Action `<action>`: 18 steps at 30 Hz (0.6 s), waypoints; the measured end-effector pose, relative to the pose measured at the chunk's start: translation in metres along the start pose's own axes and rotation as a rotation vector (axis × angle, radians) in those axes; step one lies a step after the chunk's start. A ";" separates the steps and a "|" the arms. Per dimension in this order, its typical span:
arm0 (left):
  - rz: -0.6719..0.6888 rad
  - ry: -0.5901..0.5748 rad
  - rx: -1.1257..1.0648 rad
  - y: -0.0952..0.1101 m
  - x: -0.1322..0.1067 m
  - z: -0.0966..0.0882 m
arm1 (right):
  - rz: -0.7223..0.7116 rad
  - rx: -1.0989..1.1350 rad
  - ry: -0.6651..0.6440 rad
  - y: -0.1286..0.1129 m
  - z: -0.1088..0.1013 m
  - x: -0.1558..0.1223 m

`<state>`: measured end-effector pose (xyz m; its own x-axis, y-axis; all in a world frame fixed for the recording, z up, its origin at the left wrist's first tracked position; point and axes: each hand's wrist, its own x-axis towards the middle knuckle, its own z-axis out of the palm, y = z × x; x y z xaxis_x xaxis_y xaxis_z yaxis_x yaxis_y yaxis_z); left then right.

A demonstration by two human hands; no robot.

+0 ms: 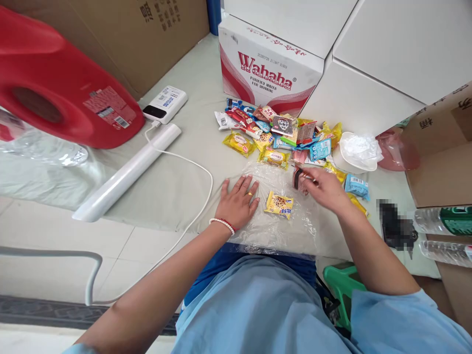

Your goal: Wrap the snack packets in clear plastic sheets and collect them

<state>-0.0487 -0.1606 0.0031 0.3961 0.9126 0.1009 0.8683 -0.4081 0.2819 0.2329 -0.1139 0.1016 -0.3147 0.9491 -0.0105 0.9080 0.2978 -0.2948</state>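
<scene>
My left hand [238,201] lies flat, fingers spread, on the left edge of a clear plastic film [254,231] on the cloth-covered table. My right hand [322,189] pinches a small brown and dark snack packet [298,179] just above the film's right side. Between my hands, a yellow cookie packet [279,205] rests on the film. Beyond them spreads a pile of wrapped snacks [283,125] in red, blue, yellow and brown, with yellow cake packets [275,157] at its near edge.
A Wahaha carton [269,69] stands behind the pile. To the left are a roll of film [129,169], a white power bank [165,104] with its cable, and a red jug [66,83]. A white bowl [354,160] holding crumpled plastic and water bottles [442,221] sit to the right.
</scene>
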 end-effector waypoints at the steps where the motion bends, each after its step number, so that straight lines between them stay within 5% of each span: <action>1: 0.002 0.002 0.000 0.000 0.000 0.000 | -0.022 -0.006 -0.052 -0.015 0.004 -0.009; 4: 0.005 0.012 -0.003 0.000 -0.001 0.000 | -0.069 -0.053 -0.164 -0.049 0.024 -0.028; 8: 0.002 0.035 -0.026 0.000 -0.001 0.000 | -0.087 0.035 -0.213 -0.056 0.045 -0.039; 18: -0.002 0.031 -0.040 0.000 -0.001 -0.001 | 0.103 -0.004 -0.274 -0.058 0.038 -0.053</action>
<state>-0.0492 -0.1610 0.0036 0.3848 0.9138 0.1301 0.8561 -0.4060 0.3198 0.1865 -0.1851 0.0828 -0.2835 0.9116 -0.2977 0.9399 0.2026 -0.2749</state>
